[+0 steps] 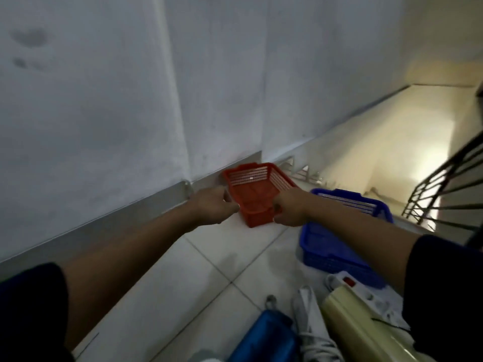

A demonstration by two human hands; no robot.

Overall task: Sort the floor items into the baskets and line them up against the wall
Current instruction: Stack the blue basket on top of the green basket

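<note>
Blue bottle (pixel 264 335), white shoe (pixel 311 327), yellowish roll (pixel 350 327) and white power strip (pixel 366 293) are cut off at the bottom edge, blurry. Left hand (pixel 213 206) and right hand (pixel 290 207) both curl onto the near rim of the red basket (pixel 257 189), far end near the wall (pixel 104 113) skirting. Blue basket (pixel 337 239) sits just right, partly behind the right forearm. Bare tile floor (pixel 209 270) lies left; stairs (pixel 339 163) drop beyond.

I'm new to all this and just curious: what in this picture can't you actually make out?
- Head view: the blue basket is partly covered by the right forearm, so its contents are unknown.
- The blue object, white shoe and yellowish roll are cut off by the bottom edge.
- The grip of the left hand and right hand on the red basket: fingertips hidden behind its rim.
</note>
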